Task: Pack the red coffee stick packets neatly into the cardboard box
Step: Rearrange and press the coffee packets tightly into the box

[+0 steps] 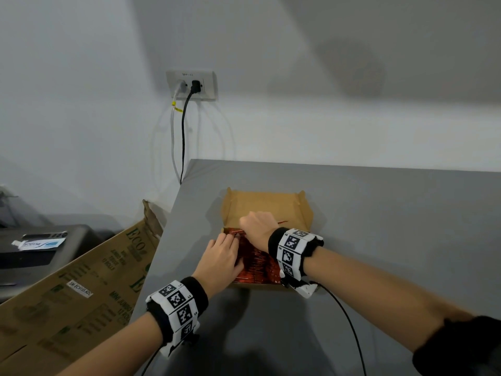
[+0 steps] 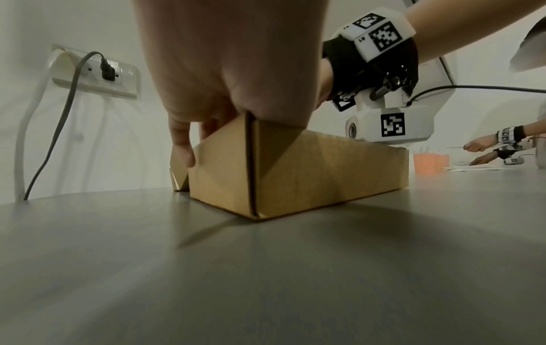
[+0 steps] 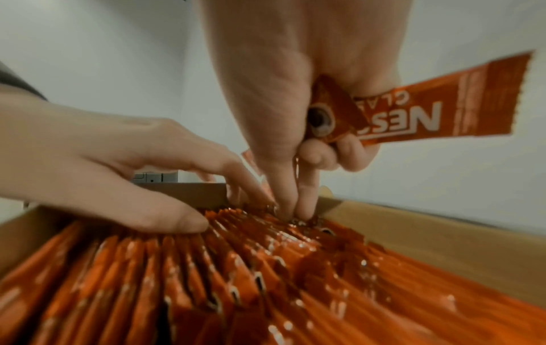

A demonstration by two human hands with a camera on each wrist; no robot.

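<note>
Glossy red foil packets [image 3: 236, 268] ribbed upright in matte cardboard box [image 2: 295, 175]; right hand [image 3: 295, 93] grasping one packet [image 3: 443, 109]; left hand [image 3: 103, 149] fingers extended, pressing.

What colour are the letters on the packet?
White, on the red coffee stick packet; clearest in the right wrist view.

Dim, even indoor light, soft shadows on the table [image 1: 379, 213], blurred wide-angle wrist views.
</note>
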